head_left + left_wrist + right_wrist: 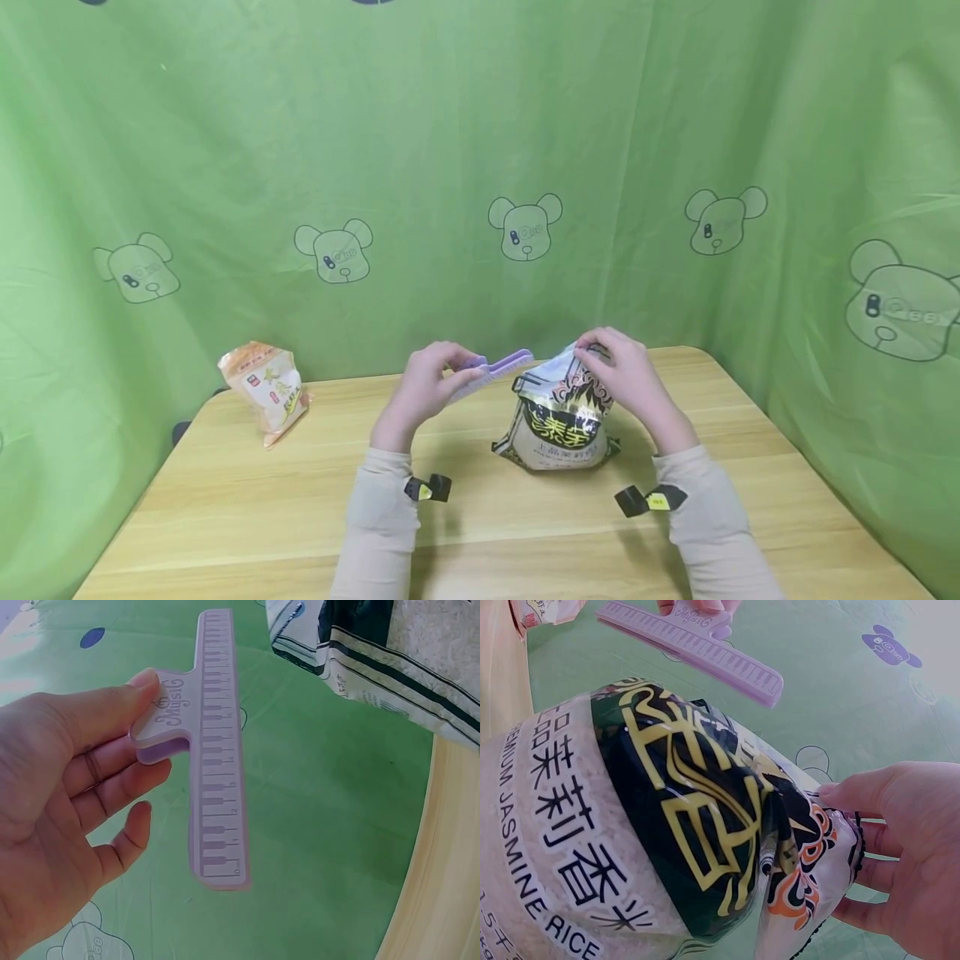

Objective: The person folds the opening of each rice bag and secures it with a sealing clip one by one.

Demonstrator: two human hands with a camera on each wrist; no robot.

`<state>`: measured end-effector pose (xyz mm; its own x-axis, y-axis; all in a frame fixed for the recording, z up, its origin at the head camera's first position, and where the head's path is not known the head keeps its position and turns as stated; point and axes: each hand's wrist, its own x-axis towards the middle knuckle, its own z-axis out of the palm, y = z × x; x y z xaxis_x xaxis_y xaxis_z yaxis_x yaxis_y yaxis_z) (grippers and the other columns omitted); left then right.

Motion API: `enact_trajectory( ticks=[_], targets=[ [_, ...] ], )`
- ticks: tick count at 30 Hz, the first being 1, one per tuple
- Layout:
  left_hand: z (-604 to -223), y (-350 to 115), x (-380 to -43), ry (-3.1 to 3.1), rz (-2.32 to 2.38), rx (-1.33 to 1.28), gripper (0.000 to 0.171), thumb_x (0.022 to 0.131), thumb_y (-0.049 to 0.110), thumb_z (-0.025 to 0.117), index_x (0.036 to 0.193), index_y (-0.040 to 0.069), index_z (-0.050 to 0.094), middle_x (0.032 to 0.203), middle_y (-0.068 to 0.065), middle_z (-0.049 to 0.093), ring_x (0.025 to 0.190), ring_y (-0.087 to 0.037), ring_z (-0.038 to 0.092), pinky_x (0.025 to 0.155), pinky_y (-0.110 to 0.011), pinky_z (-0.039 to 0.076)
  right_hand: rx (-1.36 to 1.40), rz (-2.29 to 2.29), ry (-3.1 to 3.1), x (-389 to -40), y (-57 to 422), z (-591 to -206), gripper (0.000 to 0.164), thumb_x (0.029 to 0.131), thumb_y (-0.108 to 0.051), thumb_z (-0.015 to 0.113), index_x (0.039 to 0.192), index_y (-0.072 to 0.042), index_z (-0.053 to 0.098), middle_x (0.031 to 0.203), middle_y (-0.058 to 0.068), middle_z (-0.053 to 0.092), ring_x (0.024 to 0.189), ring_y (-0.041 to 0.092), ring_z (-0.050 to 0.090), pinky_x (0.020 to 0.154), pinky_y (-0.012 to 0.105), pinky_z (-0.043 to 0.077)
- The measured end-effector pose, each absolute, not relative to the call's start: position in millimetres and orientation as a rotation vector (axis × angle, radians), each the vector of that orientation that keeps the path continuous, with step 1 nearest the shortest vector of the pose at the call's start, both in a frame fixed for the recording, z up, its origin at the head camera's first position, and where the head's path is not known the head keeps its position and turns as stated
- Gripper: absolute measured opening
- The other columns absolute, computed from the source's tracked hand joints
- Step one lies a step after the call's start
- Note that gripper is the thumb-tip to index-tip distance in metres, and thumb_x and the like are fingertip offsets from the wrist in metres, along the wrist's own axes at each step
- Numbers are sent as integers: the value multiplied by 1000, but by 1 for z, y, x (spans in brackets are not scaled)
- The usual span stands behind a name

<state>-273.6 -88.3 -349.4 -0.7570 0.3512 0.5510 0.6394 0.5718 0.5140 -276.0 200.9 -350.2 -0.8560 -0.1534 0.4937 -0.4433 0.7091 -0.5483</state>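
Note:
My left hand (430,382) pinches the tab of a long purple clip (217,750), marked with piano keys and the word "Music". The clip hangs in the air just left of a bag of jasmine rice (566,437), which stands on the table. My right hand (622,367) grips the gathered top of that bag between thumb and fingers. In the right wrist view the bag's printed front (592,840) is close, its upper part twisted toward my right hand (907,847). The clip (697,652) shows beyond the bag, apart from it.
An orange and white food packet (273,392) sits at the far left corner of the wooden table (247,517). A green curtain (450,125) printed with bear heads hangs behind the table and along its sides. Each wrist wears a small black camera.

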Motion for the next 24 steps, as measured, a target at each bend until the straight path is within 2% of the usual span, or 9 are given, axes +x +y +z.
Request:
enact_trajectory(
  ticks=[12, 19, 24],
  targets=[
    [-355, -80, -275, -2490, -935, -806, 17, 79, 31, 66, 91, 18, 67, 80, 9, 63, 74, -5, 52, 69, -30, 49, 463, 947, -2501, -275, 201, -350, 16, 87, -23, 57, 97, -11, 60, 100, 9, 62, 96, 27, 57, 88, 49, 45],
    [-354, -76, -274, -2503, -898, -817, 18, 78, 32, 66, 90, 19, 67, 79, 9, 63, 74, -4, 51, 68, -22, 45, 464, 955, -2500, -275, 201, -350, 17, 87, -23, 56, 98, -11, 60, 100, 9, 62, 96, 27, 57, 88, 49, 46],
    [-357, -72, -275, -2520, -899, -812, 18, 79, 33, 65, 91, 20, 66, 78, 11, 62, 76, -5, 51, 69, -21, 44, 464, 953, -2497, -275, 201, -350, 16, 87, -23, 56, 97, -11, 60, 99, 8, 62, 94, 26, 57, 87, 48, 46]
  ],
)
